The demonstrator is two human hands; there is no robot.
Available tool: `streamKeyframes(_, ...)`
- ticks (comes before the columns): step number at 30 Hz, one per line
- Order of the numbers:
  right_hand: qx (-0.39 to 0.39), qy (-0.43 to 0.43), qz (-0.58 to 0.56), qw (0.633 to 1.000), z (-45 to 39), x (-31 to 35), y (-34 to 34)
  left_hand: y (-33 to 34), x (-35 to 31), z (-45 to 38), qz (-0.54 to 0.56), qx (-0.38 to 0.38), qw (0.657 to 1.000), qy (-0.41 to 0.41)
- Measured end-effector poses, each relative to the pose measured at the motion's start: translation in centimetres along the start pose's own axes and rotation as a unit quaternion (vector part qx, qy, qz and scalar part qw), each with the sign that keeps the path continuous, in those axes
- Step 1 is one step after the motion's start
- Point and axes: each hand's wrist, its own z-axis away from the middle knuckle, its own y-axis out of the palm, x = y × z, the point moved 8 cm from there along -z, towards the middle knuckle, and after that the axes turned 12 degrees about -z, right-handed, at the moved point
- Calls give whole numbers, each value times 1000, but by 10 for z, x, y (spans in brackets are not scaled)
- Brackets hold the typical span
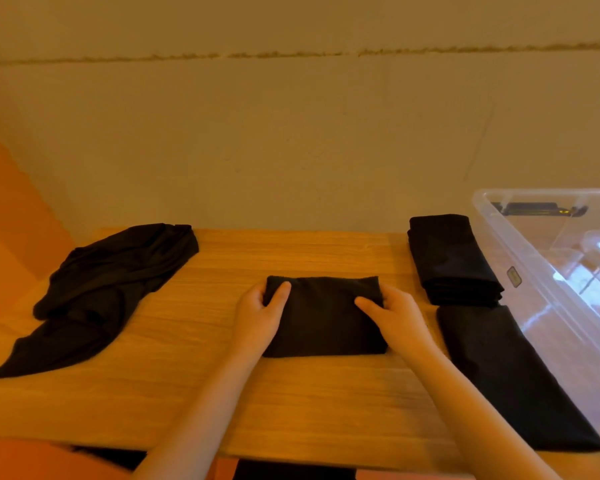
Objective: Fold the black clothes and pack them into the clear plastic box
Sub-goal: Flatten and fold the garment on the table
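Observation:
A folded black garment lies as a compact rectangle in the middle of the wooden table. My left hand grips its left edge, thumb on top. My right hand grips its right edge the same way. An unfolded black garment lies crumpled at the left. Two folded black pieces sit at the right: a thick stack toward the wall and a long flat one nearer me. The clear plastic box stands open at the far right, with no clothes visible in it.
A plain wall rises directly behind the table. The table's front edge runs just below my forearms. The box has a dark latch on its far rim and a small label on its side.

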Motion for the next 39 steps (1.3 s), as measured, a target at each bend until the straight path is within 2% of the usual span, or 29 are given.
streamKeyframes(3, -60, 2, 104, 993, -11, -15, -5, 8, 22, -6, -66, 13, 997, -48)
streamKeyframes(9, -104, -35, 167, 980, -7, -13, -8, -4, 24, -2, -174, -68, 981, -45)
streamKeyframes(11, -114, -68, 247, 960, -1, -2, -8, -9, 15, 3, -245, -92, 965, -3)
streamKeyframes(13, -124, -166, 326, 923, 7, 20, 2, -10, -10, 10, -332, -136, 928, 103)
streamKeyframes(15, -72, -266, 354, 894, 12, 39, 28, 2, -38, 17, -382, -139, 890, 205)
streamKeyframes(16, -20, -290, 368, 883, 11, 40, 46, 14, -44, 18, -411, -102, 878, 224)
streamKeyframes(19, 114, -241, 435, 860, 3, 15, 83, 43, -25, 13, -497, 30, 848, 182)
streamKeyframes(22, 112, -190, 503, 836, -8, -6, 80, 41, 3, 11, -511, 73, 849, 112)
streamKeyframes(26, 83, -134, 515, 842, -11, -13, 61, 31, 13, 14, -508, 64, 855, 88)
streamKeyframes(32, 88, -76, 502, 857, -1, -21, 41, 29, 22, 12, -484, 85, 869, 56)
streamKeyframes(34, 92, -61, 519, 847, 10, -21, 37, 27, 24, 12, -469, 86, 877, 60)
streamKeyframes(37, 99, -40, 546, 831, 29, -13, 32, 8, 27, 14, -444, 18, 895, 33)
streamKeyframes(39, 120, -42, 538, 833, 33, -11, 33, -11, 25, 21, -461, -53, 886, 12)
